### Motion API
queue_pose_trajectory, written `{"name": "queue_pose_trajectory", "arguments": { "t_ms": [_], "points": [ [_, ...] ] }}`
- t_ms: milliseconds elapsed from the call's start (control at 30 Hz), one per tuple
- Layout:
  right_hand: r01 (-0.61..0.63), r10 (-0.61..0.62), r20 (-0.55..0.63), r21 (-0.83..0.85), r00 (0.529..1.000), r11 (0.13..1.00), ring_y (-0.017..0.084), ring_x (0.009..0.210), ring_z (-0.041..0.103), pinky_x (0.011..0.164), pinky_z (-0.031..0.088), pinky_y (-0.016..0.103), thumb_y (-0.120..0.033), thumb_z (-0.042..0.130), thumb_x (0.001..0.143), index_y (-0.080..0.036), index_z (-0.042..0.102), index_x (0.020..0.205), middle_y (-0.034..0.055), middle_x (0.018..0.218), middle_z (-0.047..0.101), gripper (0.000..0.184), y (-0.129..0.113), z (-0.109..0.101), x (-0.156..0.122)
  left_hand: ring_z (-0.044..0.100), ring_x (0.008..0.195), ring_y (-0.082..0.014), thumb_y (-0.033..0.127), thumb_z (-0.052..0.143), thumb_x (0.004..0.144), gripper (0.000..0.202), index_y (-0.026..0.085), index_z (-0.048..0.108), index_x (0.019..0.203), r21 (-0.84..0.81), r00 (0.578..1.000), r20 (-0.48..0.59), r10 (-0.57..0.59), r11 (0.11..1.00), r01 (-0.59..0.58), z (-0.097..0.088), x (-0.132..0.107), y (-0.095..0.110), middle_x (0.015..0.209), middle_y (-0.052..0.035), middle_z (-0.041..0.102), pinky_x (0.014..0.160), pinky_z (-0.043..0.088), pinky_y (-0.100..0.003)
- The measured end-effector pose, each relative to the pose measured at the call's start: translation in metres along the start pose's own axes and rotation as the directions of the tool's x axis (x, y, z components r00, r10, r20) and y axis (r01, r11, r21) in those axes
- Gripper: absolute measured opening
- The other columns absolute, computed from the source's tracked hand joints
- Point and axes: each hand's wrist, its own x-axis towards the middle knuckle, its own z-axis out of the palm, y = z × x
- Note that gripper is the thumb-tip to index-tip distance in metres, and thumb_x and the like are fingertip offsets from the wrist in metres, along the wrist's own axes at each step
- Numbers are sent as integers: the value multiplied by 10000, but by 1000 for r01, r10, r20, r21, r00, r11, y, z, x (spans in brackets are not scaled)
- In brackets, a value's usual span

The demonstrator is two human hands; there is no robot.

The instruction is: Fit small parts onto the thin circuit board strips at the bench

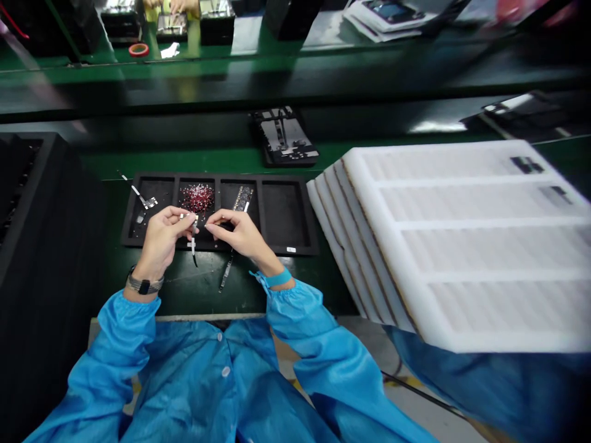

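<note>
My left hand (162, 239) is closed in a pinch on a thin flex strip (192, 241) that hangs down from its fingertips. My right hand (237, 232) is also pinched, its fingertips close to the strip's top end; what it grips is too small to make out. Both hands hover over the front edge of a black compartment tray (295, 215). One compartment holds a heap of tiny red and silver parts (197, 197). Another holds a dark circuit strip (242, 198). A second thin strip (226, 274) lies on the green mat below my right hand.
A stack of white foam trays (462, 246) fills the right side. A dark bin (28, 203) stands at the left. A black phone frame (286, 138) lies beyond the tray. Another person's hands (172, 6) work at the far bench, near a red tape roll (138, 50).
</note>
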Motion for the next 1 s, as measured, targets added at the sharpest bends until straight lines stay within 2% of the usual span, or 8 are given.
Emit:
{"name": "queue_pose_trajectory", "arguments": {
  "t_ms": [133, 267, 433, 533, 667, 867, 1000],
  "points": [
    [-8, 8, -39, 6, 999, 1000, 150, 653, 617, 683, 522, 304, -478, 739, 911, -184, 713, 879, 27, 786, 717, 297, -1, -1, 0, 610, 544, -108, 328, 974, 547, 421, 148, 666, 771, -21, 999, 40, -20, 1000, 21, 8, 16, -14, 673, -12, 702, 509, 471, -227],
    [-10, 8, -66, -36, 998, 999, 163, 696, 635, 707, 521, 306, -464, 727, 919, -186, 710, 876, 32, 793, 715, 281, 0, 0, 1, 588, 530, -101, 339, 976, 543, 428, 152, 662, 766, -26, 998, 49, -27, 999, 28, 8, 20, -22, 629, 9, 669, 486, 435, -215],
    [-27, 21, -76, -79, 997, 996, 183, 759, 646, 738, 525, 312, -452, 723, 920, -190, 711, 856, 39, 797, 725, 270, 3, 1, 1, 610, 560, -107, 346, 961, 573, 408, 161, 651, 764, -14, 999, 50, -14, 1000, 14, 6, 21, -27, 677, -10, 692, 512, 449, -221],
    [-41, 37, -54, -90, 998, 995, 180, 745, 638, 729, 522, 309, -442, 734, 908, -187, 712, 828, 37, 780, 724, 268, 3, 0, 0, 623, 565, -114, 351, 974, 576, 415, 158, 656, 761, 45, 999, 51, 1, 999, -4, 5, 19, -27, 692, -21, 704, 508, 454, -221],
    [-96, 96, 13, -45, 995, 994, 157, 664, 613, 681, 512, 296, -438, 749, 891, -180, 710, 816, 17, 721, 697, 272, 2, -3, 1, 610, 527, -121, 369, 1005, 565, 449, 153, 678, 783, 123, 997, 74, 7, 992, -17, 2, 19, -25, 597, 5, 654, 491, 456, -221],
    [-164, 159, 96, 45, 983, 985, 161, 664, 641, 712, 539, 313, -492, 804, 857, -174, 754, 866, 18, 716, 713, 322, 0, -6, -1, 584, 485, -115, 385, 1005, 567, 451, 158, 665, 757, 95, 980, 185, -71, 994, 54, -3, 19, -21, 579, -1, 655, 476, 446, -227],
    [-178, 170, 112, 71, 979, 981, 164, 665, 652, 724, 545, 319, -508, 827, 838, -171, 760, 849, 17, 694, 714, 344, 1, -7, -1, 556, 472, -104, 376, 1006, 567, 455, 156, 661, 766, 93, 976, 200, -89, 993, 71, -4, 18, -22, 560, 14, 627, 454, 414, -217]
  ]
}}
